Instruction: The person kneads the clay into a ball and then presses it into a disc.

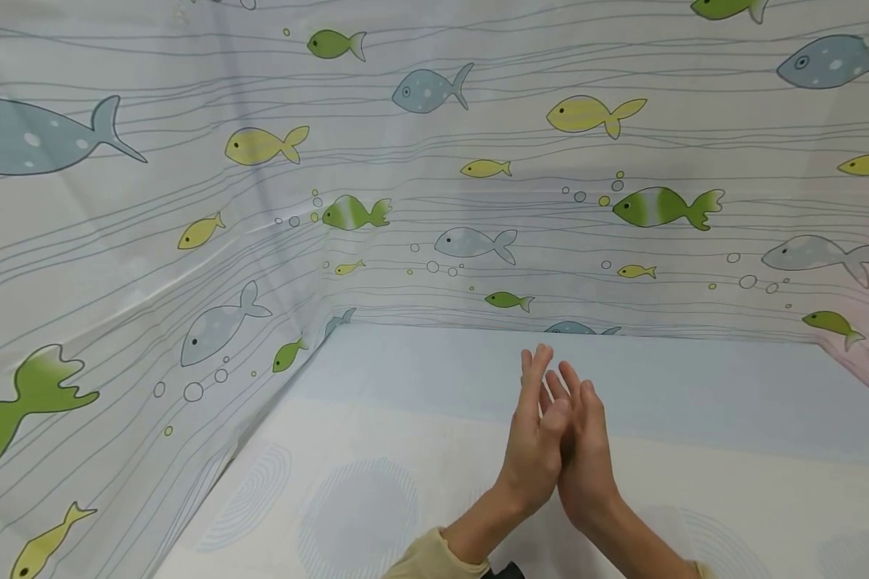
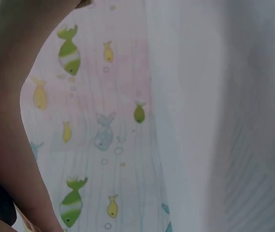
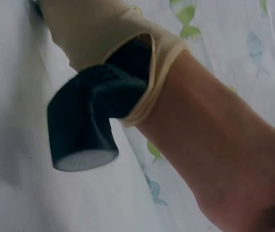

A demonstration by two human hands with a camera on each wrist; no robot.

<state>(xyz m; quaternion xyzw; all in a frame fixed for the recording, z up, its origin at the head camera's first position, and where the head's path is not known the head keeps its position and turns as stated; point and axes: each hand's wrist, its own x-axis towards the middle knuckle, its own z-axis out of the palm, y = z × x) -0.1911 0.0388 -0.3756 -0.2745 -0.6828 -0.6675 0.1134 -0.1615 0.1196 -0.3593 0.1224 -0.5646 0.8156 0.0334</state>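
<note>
Two hands, the left hand (image 1: 532,450) and the right hand (image 1: 586,454), press together palm to palm, fingers straight. They hold nothing above the tabletop (image 1: 376,498).

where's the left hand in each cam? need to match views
Head: left hand low centre, fingers straight, palm pressed against the right hand above the table.
Left wrist: only its forearm along the left edge; hand itself not in it.
Right wrist: the left arm fills the frame, cream sleeve cuff upper centre; hand not seen.
Shared landmark: the fish-print curtain.
</note>
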